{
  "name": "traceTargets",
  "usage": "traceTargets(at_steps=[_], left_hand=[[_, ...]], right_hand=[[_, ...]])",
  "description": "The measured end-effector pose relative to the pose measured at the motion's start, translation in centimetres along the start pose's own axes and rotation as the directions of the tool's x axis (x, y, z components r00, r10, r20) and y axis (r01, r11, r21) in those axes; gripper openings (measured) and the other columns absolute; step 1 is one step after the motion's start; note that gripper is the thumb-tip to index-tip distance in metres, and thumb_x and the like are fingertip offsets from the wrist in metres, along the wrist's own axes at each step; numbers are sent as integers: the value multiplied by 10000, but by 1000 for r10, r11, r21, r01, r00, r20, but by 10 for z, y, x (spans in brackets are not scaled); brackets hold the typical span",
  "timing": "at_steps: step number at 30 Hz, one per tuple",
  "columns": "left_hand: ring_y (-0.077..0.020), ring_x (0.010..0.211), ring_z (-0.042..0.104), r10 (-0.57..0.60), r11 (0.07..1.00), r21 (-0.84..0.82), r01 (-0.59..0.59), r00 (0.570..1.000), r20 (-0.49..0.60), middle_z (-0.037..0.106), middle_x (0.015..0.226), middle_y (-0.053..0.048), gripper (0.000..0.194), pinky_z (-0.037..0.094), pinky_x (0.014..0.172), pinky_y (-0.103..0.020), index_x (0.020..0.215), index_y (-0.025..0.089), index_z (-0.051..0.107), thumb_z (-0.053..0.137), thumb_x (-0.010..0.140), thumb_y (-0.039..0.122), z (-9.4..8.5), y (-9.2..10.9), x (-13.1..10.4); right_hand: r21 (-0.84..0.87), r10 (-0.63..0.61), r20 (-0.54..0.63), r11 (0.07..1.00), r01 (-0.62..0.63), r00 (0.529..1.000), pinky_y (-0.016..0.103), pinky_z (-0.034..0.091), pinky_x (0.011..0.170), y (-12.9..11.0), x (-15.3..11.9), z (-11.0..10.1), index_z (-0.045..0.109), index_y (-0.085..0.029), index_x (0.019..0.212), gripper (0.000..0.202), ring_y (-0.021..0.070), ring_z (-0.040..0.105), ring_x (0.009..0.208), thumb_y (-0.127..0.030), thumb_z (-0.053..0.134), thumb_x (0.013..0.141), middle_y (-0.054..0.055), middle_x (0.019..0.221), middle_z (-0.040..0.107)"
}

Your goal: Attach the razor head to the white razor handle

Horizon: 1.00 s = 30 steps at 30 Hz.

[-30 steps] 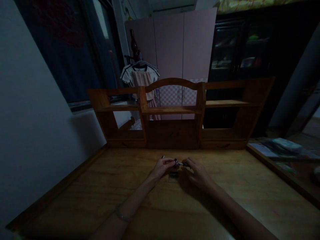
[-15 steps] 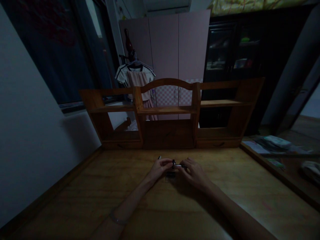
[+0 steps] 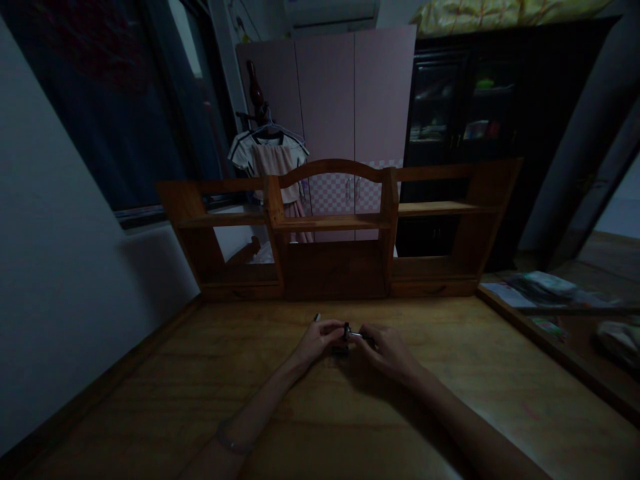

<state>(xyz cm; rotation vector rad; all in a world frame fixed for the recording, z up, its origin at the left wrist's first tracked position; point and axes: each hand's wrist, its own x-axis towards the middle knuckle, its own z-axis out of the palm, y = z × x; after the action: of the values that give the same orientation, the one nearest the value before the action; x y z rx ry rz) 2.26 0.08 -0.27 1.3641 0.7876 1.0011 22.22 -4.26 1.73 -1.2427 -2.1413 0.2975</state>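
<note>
Above the wooden desk, my left hand [image 3: 314, 341] pinches a small black part [image 3: 347, 330] between thumb and fingertips. Opposite it, my right hand [image 3: 387, 350] is closed on a small screwdriver [image 3: 355, 334] with a shiny metal shaft and a dark handle. The shaft points left and its end meets the black part. Right below my fingers, a small dark object [image 3: 340, 351] lies on the desk; its kind is too dim to tell. A small white-tipped thing [image 3: 317, 317] shows just behind my left hand, mostly hidden by it.
A wooden shelf unit [image 3: 335, 223] stands along the back of the desk [image 3: 280, 427]. To the left is a white wall [image 3: 65, 280]. Papers and bags [image 3: 550, 285] lie on a lower surface beyond the right edge. Behind are a pink wardrobe [image 3: 327, 100] and hanging clothes [image 3: 270, 157].
My right hand has turned slightly around the screwdriver, with its fingers curled in more. My left hand keeps its pinch on the black part. The whole view has shifted a little.
</note>
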Motion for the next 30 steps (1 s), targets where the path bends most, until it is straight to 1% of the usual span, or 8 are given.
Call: traceTargets(at_steps=[2,6,11,14,17,23,30], left_hand=[[-227,838,650,-4,1000,-6,4,1000,7,698,929,-108,377,495,821,-416,944,113,694,731,693,391,0,-1,0],[-241,865,647,-24,998,-63,26,1000,18,692,938,-115,389,499,825,-428,954,103,689,731,693,389,-1,-3,1],[-256,934,626,-25,993,-114,24,1000,-12,674,991,-119,415,507,827,-432,960,109,688,754,663,391,-3,-6,3],[-251,957,619,-22,989,-147,22,1000,5,667,1024,-123,397,501,845,-433,973,111,686,742,685,378,-3,-8,4],[-239,933,626,-14,987,-160,14,1000,2,668,1020,-115,378,505,839,-422,962,115,689,733,697,382,-2,-9,4],[-216,839,643,-14,985,-173,16,1000,13,684,921,-100,386,507,823,-402,942,99,688,743,688,383,1,-4,2],[-222,851,646,-14,987,-157,23,998,58,689,918,-106,376,500,832,-389,949,100,673,730,704,378,3,-1,-2]], right_hand=[[-4,10,-3,1000,-10,1000,235,314,569,0,0,0,578,-182,788,400,135,535,615,-494,369,925,27,679,604],[-2,0,-25,1000,0,1000,237,327,592,0,0,-1,580,-178,771,392,142,544,652,-490,389,914,39,721,619],[27,3,-10,1000,-2,1000,240,343,614,-1,0,-2,590,-182,805,372,152,558,681,-469,383,919,43,748,634],[46,5,-4,999,-5,1000,238,344,612,-1,0,-1,592,-181,807,375,152,563,681,-465,376,924,41,752,638],[69,19,-7,997,-19,1000,233,336,592,-2,0,0,600,-179,809,383,146,562,660,-470,379,922,33,732,638],[89,38,-16,995,-36,999,234,326,570,-4,0,-2,623,-177,787,415,134,543,607,-496,389,913,21,684,628],[138,48,19,989,-50,999,230,341,568,0,2,-2,643,-173,774,451,130,532,588,-535,405,897,15,652,618]])
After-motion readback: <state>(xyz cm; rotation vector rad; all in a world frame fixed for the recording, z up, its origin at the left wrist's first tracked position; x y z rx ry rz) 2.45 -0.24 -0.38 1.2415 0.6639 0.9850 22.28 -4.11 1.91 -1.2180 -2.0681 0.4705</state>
